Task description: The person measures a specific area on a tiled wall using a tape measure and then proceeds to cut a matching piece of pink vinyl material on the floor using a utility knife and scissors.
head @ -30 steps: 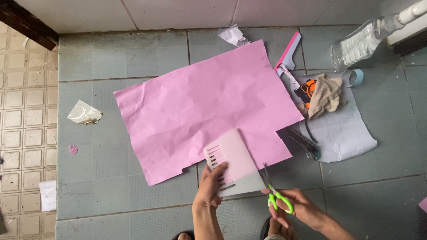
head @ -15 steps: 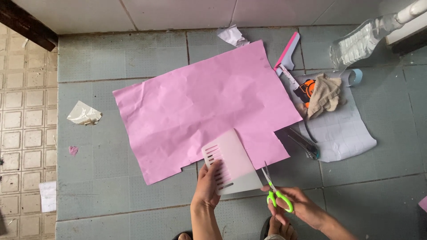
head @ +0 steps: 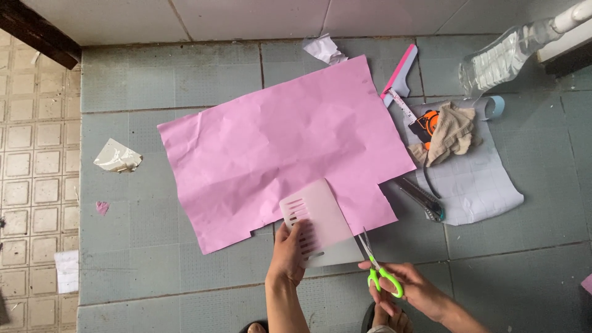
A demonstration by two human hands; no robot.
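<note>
While the grey tiled floor (head: pixel 185 80) carries everything, the biggest thing on it is a creased pink paper sheet (head: pixel 277 148), lying flat and slanted, with rectangular notches already cut out of its near edge. To its right lies a pale grey gridded sheet (head: pixel 481 185), and on that a beige cloth (head: pixel 453 132) heaped over an orange tape measure (head: pixel 427 123); a clear plastic bottle (head: pixel 499 58) lies beyond, near the wall. A utility knife (head: pixel 422 198) rests between the pink sheet and the grey one, and a crumpled white scrap (head: pixel 116 157) sits well apart to the left.

On the near edge of the pink sheet lies a translucent white plastic template (head: pixel 320 222) with a row of slots. The left hand (head: pixel 288 253) lies on it with fingers spread, holding it flat against paper and floor. The right hand (head: pixel 404 288) is closed through the loops of the green-handled scissors (head: pixel 377 265), whose blades point up along the template's right edge and seem only slightly parted, just at the paper's lower edge.

By my reading, the step in hand is cutting the pink paper along the template's right side, and that cut has barely begun. A next move would call for the left hand to hold the template from sliding while the blades follow close to its edge without biting into the plastic; the creases could make the paper buckle under the blades.
</note>
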